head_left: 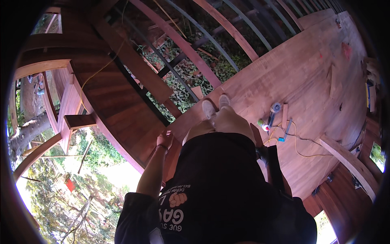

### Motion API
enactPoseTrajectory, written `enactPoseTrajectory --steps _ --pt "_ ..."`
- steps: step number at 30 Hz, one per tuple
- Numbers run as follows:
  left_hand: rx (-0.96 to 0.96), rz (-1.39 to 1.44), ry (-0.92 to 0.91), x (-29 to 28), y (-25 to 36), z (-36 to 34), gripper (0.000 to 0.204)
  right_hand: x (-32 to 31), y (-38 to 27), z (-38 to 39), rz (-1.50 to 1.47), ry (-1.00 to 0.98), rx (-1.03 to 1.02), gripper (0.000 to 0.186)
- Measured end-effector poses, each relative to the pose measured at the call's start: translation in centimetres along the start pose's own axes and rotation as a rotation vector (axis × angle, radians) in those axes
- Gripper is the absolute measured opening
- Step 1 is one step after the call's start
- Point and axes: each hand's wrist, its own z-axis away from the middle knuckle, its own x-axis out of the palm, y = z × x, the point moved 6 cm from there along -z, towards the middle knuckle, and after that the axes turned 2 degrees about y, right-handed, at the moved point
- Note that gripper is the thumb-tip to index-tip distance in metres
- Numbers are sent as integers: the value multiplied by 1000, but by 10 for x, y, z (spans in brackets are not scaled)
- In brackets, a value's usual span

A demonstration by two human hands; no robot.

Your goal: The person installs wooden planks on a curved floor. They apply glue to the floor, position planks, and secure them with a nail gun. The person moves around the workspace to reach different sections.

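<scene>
My left hand (164,139) is beside my left thigh, a dark band on its wrist. Its fingers appear curled against the edge of a reddish-brown wooden board (173,151). On the other side, my right hand (262,153) is low by my hip in deep shadow, its fingers hard to make out. Another bit of reddish board (257,134) shows between that hand and my right thigh. My light-coloured shoes (209,108) are at the inner edge of a curved wooden deck (248,87).
To the right lie an angle grinder (276,107), a green-and-white bottle (263,124), a short wood strip (284,116) and a yellow cord (297,147). Bare joists (183,49) span plants ahead. A curved timber (349,164) is at right; a drop with foliage opens at left.
</scene>
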Motion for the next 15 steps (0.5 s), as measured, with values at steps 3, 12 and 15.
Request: enactPoseTrajectory --steps 3,12,15 --pt "-17 40 3 6 2 1 32 2 5 -14 -4 5 -7 50" --pt "50 -110 6 -7 19 -33 39 45 71 -19 -101 66 33 56" --pt "84 -62 -6 -10 29 -36 35 37 61 -11 -65 149 79 56"
